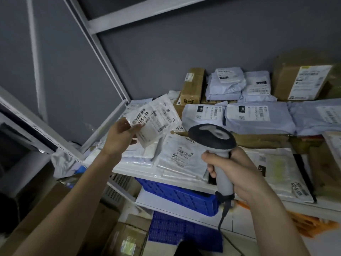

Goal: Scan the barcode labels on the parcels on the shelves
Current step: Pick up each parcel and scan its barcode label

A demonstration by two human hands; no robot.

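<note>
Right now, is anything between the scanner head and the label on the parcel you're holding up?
Nothing visible. The left hand holds the white parcel label-up, above the shelf pile; the barcode scanner in the right hand sits just right of it, open air between.

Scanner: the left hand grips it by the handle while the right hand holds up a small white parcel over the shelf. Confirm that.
Hands are swapped. The head view shows the right hand gripping the scanner by the handle, while the left hand holds up the small white parcel over the shelf.
</note>
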